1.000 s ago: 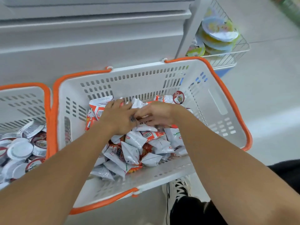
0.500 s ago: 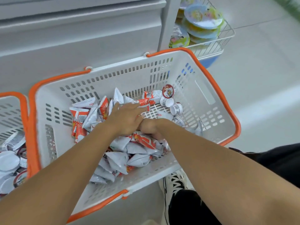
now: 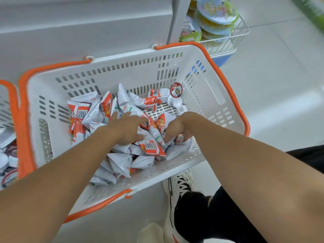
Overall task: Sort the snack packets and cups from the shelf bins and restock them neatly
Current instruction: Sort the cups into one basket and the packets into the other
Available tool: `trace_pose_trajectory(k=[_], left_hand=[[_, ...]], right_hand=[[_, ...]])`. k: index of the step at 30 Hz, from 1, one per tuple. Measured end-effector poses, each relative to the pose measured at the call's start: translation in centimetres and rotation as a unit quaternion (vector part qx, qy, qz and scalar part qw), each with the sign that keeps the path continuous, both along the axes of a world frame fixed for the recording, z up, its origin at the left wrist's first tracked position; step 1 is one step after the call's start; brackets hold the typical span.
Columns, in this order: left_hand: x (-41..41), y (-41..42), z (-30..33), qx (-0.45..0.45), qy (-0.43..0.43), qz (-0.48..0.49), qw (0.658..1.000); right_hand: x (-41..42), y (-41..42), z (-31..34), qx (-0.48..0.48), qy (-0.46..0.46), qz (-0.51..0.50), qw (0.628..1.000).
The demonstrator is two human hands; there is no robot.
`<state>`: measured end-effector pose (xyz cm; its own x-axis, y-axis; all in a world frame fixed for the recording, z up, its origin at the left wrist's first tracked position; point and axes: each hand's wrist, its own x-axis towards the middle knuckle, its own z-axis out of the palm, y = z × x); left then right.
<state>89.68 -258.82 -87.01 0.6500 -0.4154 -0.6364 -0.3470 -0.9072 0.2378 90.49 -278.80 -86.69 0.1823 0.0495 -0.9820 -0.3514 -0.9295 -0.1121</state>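
Both your hands are down inside the white basket (image 3: 206,81), the one with the orange rim, working in the heap of snack packets (image 3: 121,160). The packets are white and orange-red pillow packs, some showing barcodes, piled across the left and middle of the basket floor.

Your left hand (image 3: 126,127) lies palm-down on the pile, fingers spread and fairly straight, pressing on packets; nothing is pinched in it. Your right hand (image 3: 175,130) is knuckles-up with fingers curled down into the packets at the near right of the heap, gripping at them; which single packet it holds, you cannot tell from this angle.

Small white cups (image 3: 173,100) lie at the far right of the basket floor, one showing a red round lid (image 3: 176,89), apart from both hands.

A second orange-rimmed basket (image 3: 10,95) sits touching the left side, with foil-lidded cups (image 3: 7,155) in it. Behind, a wire shelf bin (image 3: 243,30) holds stacked round tubs (image 3: 217,13) with printed lids. A white sneaker (image 3: 178,183) stands on the floor below the basket.
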Motion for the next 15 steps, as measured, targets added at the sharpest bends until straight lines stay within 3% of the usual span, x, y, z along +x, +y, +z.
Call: trace_pose_trajectory(k=[3,5,8,11,13,15], left_hand=[[0.9,-0.5,0.7,-0.087,-0.016,0.042,0.995],[0.7,-1.6,1.8,-0.127,0.027,0.068,0.989],[-1.8,-3.4,2.1,-0.079,0.091,0.002,0.993],[-4.2,-3.7,0.5,0.034,0.006,-0.103,0.994],[-4.5,-3.7,0.3,0.069,-0.024,-0.118,0.99],[-4.5,-3.7,0.6,0.099,-0.035,-0.126,0.986]], right_hand=[[-0.1,0.3,-0.6,0.076,0.028,-0.126,0.989],[-0.1,-0.5,-0.1,0.12,0.044,-0.174,0.976],[0.0,-1.5,-0.2,0.117,0.021,-0.198,0.973],[0.2,-1.0,-0.8,0.033,-0.023,-0.011,0.999],[0.1,-0.8,-0.5,0.009,-0.069,0.11,0.992],[-0.1,-1.1,-0.3,-0.008,-0.125,0.167,0.978]])
